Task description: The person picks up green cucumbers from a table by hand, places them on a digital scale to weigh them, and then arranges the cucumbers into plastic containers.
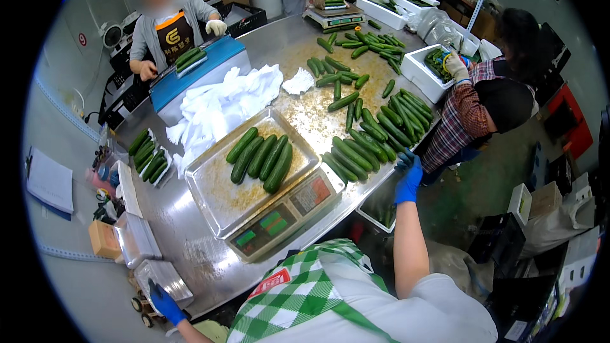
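On the digital scale point(281, 224) rests a metal tray point(228, 205) holding several cucumbers point(262, 157). My right hand point(410, 176), in a blue glove, is at the table's near edge beside rows of cucumbers point(355, 155); whether it touches or grips one is unclear. At the lower left, my left hand point(167, 302), also blue-gloved, is at a stack of clear-wrapped trays point(164, 283), its grip hard to make out. Packs of cucumbers on white trays point(150, 157) lie left of the metal tray. Loose cucumbers point(371, 43) are spread over the far part of the table.
White crumpled cloth or paper point(224, 100) lies behind the metal tray. Across the table a person stands at a blue-topped wrapping station point(200, 74); another handles cucumbers on a second scale point(333, 16). People at the right work by a white foam box point(426, 74). Plastic containers point(136, 238) line the left edge.
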Motion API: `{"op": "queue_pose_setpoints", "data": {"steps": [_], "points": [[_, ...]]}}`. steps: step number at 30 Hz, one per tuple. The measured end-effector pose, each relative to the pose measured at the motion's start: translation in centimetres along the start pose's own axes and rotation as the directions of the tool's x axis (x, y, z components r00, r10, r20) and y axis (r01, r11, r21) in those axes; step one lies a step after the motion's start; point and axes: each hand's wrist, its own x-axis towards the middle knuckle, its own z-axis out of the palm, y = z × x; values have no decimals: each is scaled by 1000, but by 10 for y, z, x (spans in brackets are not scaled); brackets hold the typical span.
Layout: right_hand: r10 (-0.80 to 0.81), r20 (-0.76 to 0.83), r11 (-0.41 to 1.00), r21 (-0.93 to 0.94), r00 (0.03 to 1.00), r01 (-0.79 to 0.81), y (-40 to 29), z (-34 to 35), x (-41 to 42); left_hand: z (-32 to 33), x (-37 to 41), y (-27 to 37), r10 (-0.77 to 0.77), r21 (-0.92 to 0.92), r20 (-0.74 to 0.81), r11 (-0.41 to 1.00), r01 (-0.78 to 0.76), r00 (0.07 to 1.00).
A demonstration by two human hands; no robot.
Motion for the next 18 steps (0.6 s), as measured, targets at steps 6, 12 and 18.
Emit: {"op": "queue_pose_setpoints", "data": {"steps": [6, 12, 18], "points": [[7, 130, 1000, 8, 992, -9, 30, 55, 70, 8, -83, 71, 52, 166, -82, 985, -38, 995], [78, 199, 996, -53, 977, -69, 44, 116, 141, 63, -138, 90, -242, 159, 158, 963, 217, 957], [289, 355, 925, -344, 889, -163, 55, 170, 241, 119, -183, 193, -465, 349, 480, 879, 324, 744]]}}
